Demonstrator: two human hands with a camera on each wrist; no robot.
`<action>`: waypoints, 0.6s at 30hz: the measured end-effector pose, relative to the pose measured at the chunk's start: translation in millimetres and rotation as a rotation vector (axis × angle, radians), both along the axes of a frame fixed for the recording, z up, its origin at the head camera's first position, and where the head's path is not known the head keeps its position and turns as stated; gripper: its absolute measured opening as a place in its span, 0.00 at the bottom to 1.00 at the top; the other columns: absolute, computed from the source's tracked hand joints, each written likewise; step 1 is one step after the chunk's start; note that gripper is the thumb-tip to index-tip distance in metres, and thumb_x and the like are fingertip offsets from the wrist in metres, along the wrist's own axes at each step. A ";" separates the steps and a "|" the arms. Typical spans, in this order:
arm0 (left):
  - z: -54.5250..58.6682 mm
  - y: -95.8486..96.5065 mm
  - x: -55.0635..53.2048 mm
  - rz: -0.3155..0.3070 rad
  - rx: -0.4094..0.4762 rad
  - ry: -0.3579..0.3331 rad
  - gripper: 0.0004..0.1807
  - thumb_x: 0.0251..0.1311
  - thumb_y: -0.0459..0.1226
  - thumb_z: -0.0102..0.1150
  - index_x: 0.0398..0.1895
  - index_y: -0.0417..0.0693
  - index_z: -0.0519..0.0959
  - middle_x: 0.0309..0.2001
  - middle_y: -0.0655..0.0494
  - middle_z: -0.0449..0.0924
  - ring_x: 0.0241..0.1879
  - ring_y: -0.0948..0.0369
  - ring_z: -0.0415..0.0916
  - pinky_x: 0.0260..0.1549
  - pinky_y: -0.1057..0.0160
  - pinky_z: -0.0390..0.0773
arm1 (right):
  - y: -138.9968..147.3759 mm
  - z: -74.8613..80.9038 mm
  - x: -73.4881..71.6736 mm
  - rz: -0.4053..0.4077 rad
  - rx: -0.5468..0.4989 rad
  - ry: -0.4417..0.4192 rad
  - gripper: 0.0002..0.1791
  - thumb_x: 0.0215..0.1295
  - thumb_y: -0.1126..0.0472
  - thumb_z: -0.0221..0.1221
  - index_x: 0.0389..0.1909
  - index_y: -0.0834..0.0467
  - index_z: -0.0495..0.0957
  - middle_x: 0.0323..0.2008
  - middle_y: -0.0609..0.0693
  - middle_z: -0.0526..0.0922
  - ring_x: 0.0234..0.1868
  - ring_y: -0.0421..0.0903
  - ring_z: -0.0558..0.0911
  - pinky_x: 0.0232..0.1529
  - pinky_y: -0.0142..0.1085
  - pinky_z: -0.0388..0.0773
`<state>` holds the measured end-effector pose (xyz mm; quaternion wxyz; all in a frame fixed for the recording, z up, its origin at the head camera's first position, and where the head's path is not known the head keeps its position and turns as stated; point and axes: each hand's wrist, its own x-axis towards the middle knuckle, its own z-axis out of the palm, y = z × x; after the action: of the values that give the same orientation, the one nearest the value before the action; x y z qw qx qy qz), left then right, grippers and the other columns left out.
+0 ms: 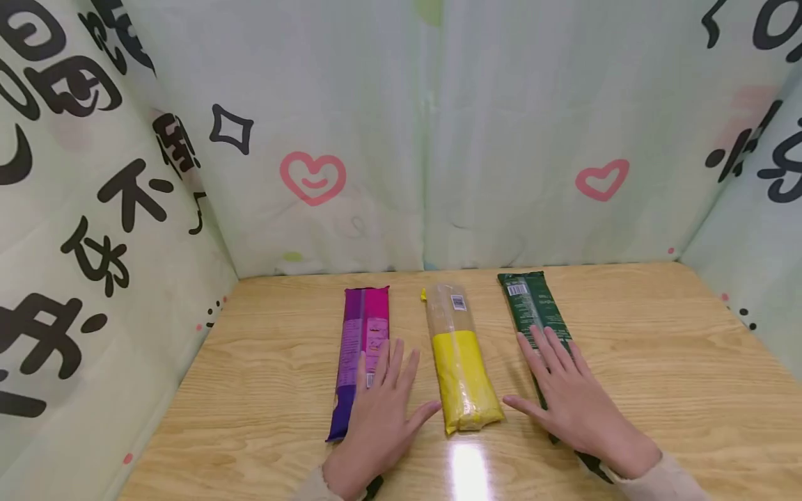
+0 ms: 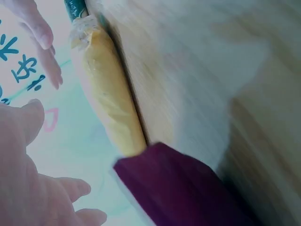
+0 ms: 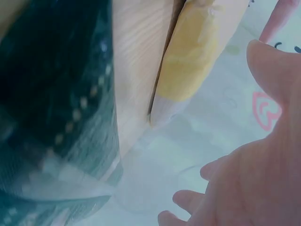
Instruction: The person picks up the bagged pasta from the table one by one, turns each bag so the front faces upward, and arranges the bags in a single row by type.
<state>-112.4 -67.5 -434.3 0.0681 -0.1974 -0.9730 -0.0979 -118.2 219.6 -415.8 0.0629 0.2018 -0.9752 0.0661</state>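
Observation:
Three long packages lie side by side on the wooden table, running away from the person. On the left is a purple and magenta package [image 1: 358,334], overlapped by the left hand [image 1: 383,417], whose fingers are straight and spread. The middle one is a yellow package [image 1: 466,376] with a clear far end and a small barcode label. To the right lies a dark green package [image 1: 532,303] with a white barcode. Over its near half the right hand [image 1: 573,403] is spread, palm down. Both wrist views show the palms raised above the packages, gripping nothing.
The light wooden table [image 1: 263,390] ends at a pale curtain [image 1: 376,236] with hearts and a star printed on it. A side curtain [image 1: 144,306] with large black characters stands at the left, another [image 1: 773,278] at the right. A bright reflection shows near the front.

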 end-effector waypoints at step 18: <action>7.8 35.8 -11.7 -0.044 0.020 -0.032 0.40 0.62 0.65 0.29 0.73 0.56 0.44 0.73 0.52 0.33 0.71 0.52 0.28 0.64 0.41 0.32 | 17.3 11.2 -18.9 0.012 -0.034 0.058 0.50 0.60 0.34 0.48 0.71 0.60 0.40 0.71 0.61 0.42 0.71 0.57 0.37 0.65 0.59 0.38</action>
<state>-124.1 -31.7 -426.5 0.0524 -0.2163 -0.9684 -0.1123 -137.2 237.0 -404.5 0.0941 0.2083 -0.9705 0.0773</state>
